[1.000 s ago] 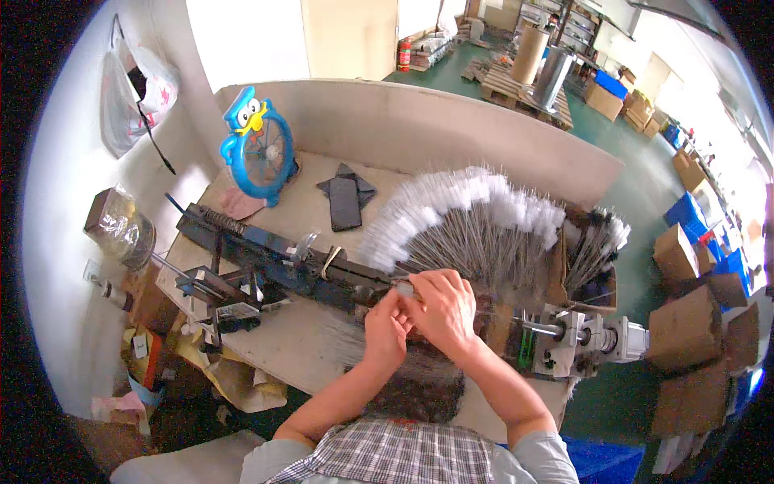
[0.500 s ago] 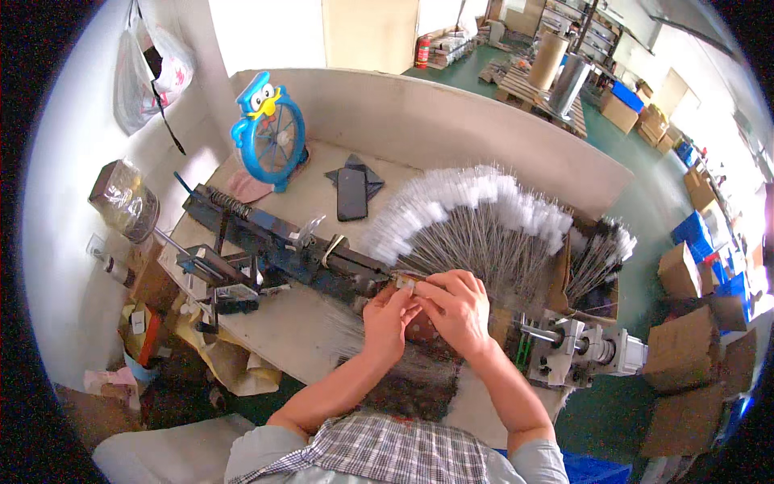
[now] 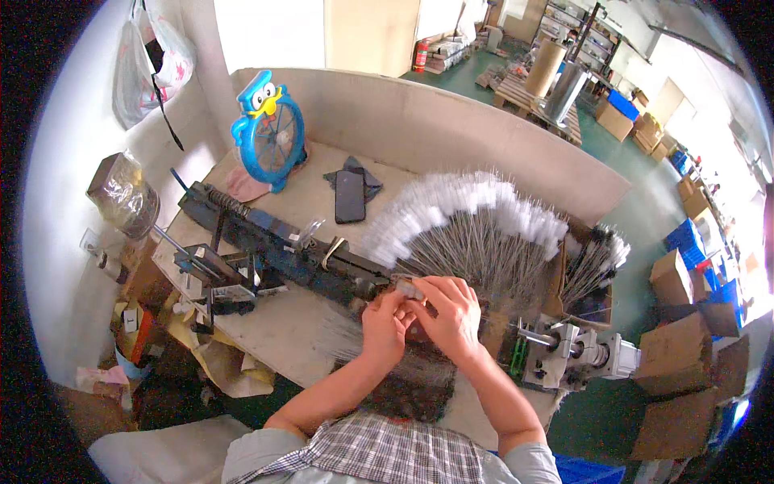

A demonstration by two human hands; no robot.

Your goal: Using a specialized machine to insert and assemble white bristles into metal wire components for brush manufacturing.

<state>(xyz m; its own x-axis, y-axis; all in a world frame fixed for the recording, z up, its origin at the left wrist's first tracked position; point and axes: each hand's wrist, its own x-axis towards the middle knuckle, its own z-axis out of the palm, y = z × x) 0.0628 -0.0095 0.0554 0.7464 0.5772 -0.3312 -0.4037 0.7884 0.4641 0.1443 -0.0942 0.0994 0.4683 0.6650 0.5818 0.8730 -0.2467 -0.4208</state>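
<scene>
My left hand (image 3: 382,329) and my right hand (image 3: 451,316) meet at the right end of a long black bench machine (image 3: 278,235). Both are closed, fingertips pinched close together. A small pale piece (image 3: 407,289) shows at the fingertips, too small to name. Just beyond my hands, many thin wire-stemmed brushes (image 3: 476,242) with white bristle ends lie fanned out. Beneath my wrists is a dark patch of fine wires or bristles (image 3: 407,383).
A motor unit with a metal shaft (image 3: 576,351) sits at the right table edge. Beside the fan of brushes, a box (image 3: 592,294) holds darker brushes. A phone (image 3: 350,196) and a blue duck-shaped fan (image 3: 272,141) stand farther back, before a low partition (image 3: 451,121).
Both hands stay together at the machine's end. My right fingers have shifted slightly left and closer to the left ones. The whole view has moved a little.
</scene>
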